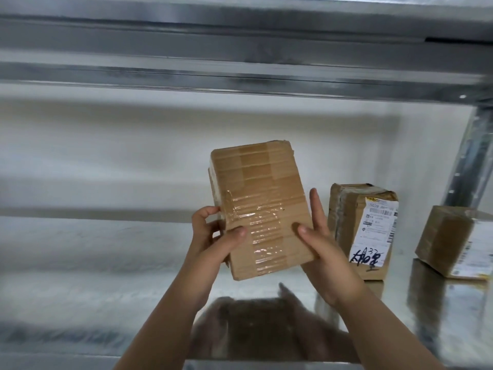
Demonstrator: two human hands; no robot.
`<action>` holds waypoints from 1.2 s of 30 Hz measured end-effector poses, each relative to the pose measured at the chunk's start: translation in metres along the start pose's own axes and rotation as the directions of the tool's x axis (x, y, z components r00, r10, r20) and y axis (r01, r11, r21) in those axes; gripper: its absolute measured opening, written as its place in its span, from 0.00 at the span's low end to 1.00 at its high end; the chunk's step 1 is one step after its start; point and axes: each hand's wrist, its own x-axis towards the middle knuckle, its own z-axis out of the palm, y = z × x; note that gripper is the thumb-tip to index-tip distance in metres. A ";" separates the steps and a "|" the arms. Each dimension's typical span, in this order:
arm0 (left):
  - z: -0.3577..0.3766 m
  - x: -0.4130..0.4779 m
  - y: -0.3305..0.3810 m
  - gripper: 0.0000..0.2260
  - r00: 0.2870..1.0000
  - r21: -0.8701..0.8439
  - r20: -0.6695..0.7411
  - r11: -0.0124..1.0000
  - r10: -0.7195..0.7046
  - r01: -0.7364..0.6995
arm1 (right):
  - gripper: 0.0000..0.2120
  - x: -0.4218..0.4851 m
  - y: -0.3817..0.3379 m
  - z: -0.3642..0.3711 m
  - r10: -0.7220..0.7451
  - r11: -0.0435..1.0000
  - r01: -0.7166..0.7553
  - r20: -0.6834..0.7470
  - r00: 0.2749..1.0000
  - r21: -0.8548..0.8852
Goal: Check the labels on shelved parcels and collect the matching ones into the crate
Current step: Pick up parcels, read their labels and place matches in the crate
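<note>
Both hands hold one brown parcel (pixel 256 198) up in the air above the shelf. The left hand (pixel 213 236) grips its lower left edge with curled fingers and the thumb on the front. The right hand (pixel 320 244) takes the lower right corner between the thumb on the front and straight fingers along the side.

The shelf (pixel 106 263) is a wide shiny metal sheet, and it mirrors the parcel and the forearms darkly at the near edge. Behind it stands a pale wall (pixel 133 145). The grey metal underside of the upper shelf (pixel 240 76) crosses the whole top of the view. A metal post (pixel 469 161) stands at the right end.

The left part of the shelf is open. On the right, a labelled parcel (pixel 346 222) stands upright just beside the right hand, with a white label (pixel 373 231) and black handwriting on its front. A third parcel (pixel 448 236) lies further right, turned at an angle, well apart from the hands.

The held parcel is tilted a little to the left. Its taped face with no label looks to the camera. Both forearms rise from the bottom edge and come together at the parcel.
</note>
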 end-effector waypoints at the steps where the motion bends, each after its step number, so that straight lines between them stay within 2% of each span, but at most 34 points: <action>1: -0.001 0.000 0.000 0.35 1.000 -0.010 0.014 1.000 0.002 -0.002 | 0.46 0.001 -0.001 -0.002 0.034 0.999 -0.034 0.015 0.999 0.028; 2: -0.002 0.000 0.000 0.35 1.000 -0.018 0.025 1.000 0.007 -0.007 | 0.46 0.001 -0.001 -0.003 0.056 0.998 -0.057 0.050 0.997 0.015; 4: -0.003 0.001 -0.001 0.35 1.000 -0.022 0.015 0.999 0.024 -0.023 | 0.39 -0.001 -0.001 -0.003 0.070 0.996 -0.065 0.086 0.994 -0.058; 8: -0.002 0.001 0.000 0.32 0.999 -0.020 -0.011 0.999 0.036 -0.036 | 0.30 -0.002 0.001 -0.004 0.052 0.993 -0.054 -0.018 0.998 -0.102; 10: -0.001 0.000 0.000 0.31 0.999 -0.040 -0.006 0.998 0.041 -0.041 | 0.27 -0.003 0.000 -0.002 0.040 0.991 -0.043 -0.025 0.999 -0.128; 13: 0.002 0.001 0.002 0.27 0.999 -0.098 -0.033 0.994 0.043 -0.046 | 0.36 -0.005 -0.001 0.000 0.017 0.992 -0.016 0.001 1.000 -0.126; 15: 0.003 0.002 0.004 0.22 0.991 -0.088 -0.100 0.992 0.085 -0.094 | 0.46 -0.005 -0.003 0.000 -0.017 0.994 0.014 -0.029 0.999 -0.112; 16: 0.002 0.003 0.004 0.20 0.982 -0.068 -0.154 0.990 0.112 -0.124 | 0.47 -0.004 -0.003 -0.001 -0.040 0.993 0.034 -0.048 0.998 -0.111; 18: -0.001 0.004 0.003 0.19 0.953 -0.031 -0.268 0.988 0.139 -0.153 | 0.40 -0.004 -0.005 -0.002 -0.093 0.987 0.086 -0.045 0.995 -0.137; 20: -0.003 0.005 0.002 0.16 0.937 0.023 -0.315 0.988 0.150 -0.150 | 0.25 -0.003 -0.004 -0.001 -0.130 0.979 0.116 -0.073 0.989 -0.168; 22: -0.002 0.004 0.003 0.09 0.950 0.074 -0.272 0.988 0.153 -0.138 | 0.22 -0.003 -0.003 0.001 -0.138 0.969 0.123 -0.053 0.989 -0.214; 23: 0.000 0.002 0.004 0.10 0.967 0.083 -0.219 0.990 0.129 -0.113 | 0.23 -0.003 -0.003 0.002 -0.124 0.968 0.116 -0.024 0.992 -0.222; 26: 0.004 -0.002 0.006 0.23 0.999 0.016 -0.006 0.999 0.044 -0.044 | 0.31 -0.004 -0.002 0.004 -0.045 0.969 0.060 0.068 0.997 -0.239; 29: 0.006 -0.003 0.004 0.33 0.991 0.033 0.128 0.998 0.041 -0.045 | 0.34 -0.005 -0.002 0.006 -0.031 0.947 0.071 0.131 0.991 -0.314; 32: 0.007 -0.002 0.005 0.31 0.982 0.006 0.177 0.998 0.061 -0.063 | 0.36 -0.007 -0.003 0.007 -0.066 0.938 0.099 0.108 0.992 -0.333; 36: 0.008 -0.001 0.003 0.26 0.987 0.145 0.131 0.983 0.094 -0.113 | 0.38 -0.008 -0.004 0.010 -0.086 0.907 0.096 0.042 0.995 -0.410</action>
